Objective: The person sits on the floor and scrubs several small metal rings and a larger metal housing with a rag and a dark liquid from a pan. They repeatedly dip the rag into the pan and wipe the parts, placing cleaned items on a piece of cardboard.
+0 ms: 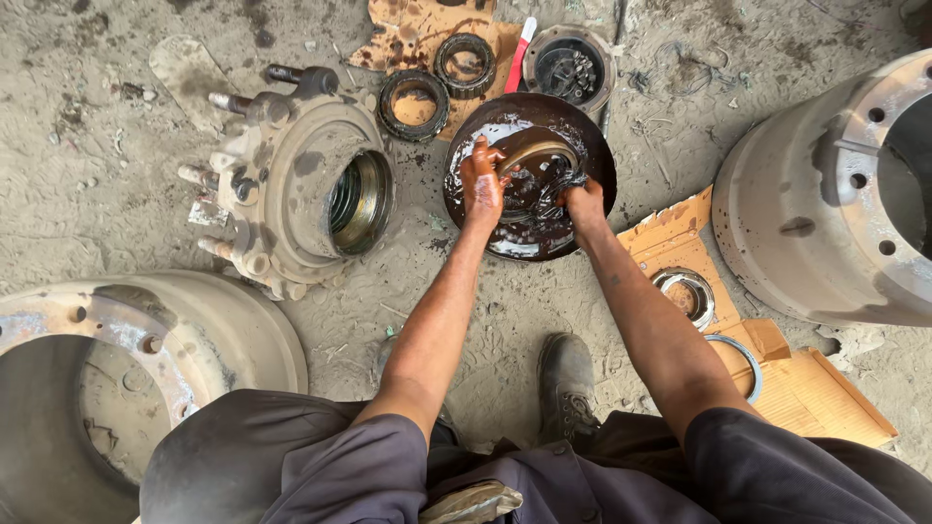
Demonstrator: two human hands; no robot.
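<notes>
In the dark pan [592,165] at 12 o'clock, the left hand [482,184] and right hand [583,199] both wrap around a wet metal ring [536,175]; it looks heavy, hard and slippery, so holding its rim seems best.

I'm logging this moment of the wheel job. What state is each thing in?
Basin: upright, holding dark liquid.
Ring: tilted, partly in the liquid, gripped.
Left hand: wet, holding the ring.
Right hand: in the basin, closed on a dark part.
Hub: on its side, bore open.
Two bearings: lying flat on cardboard.
Brush: lying idle.
</notes>
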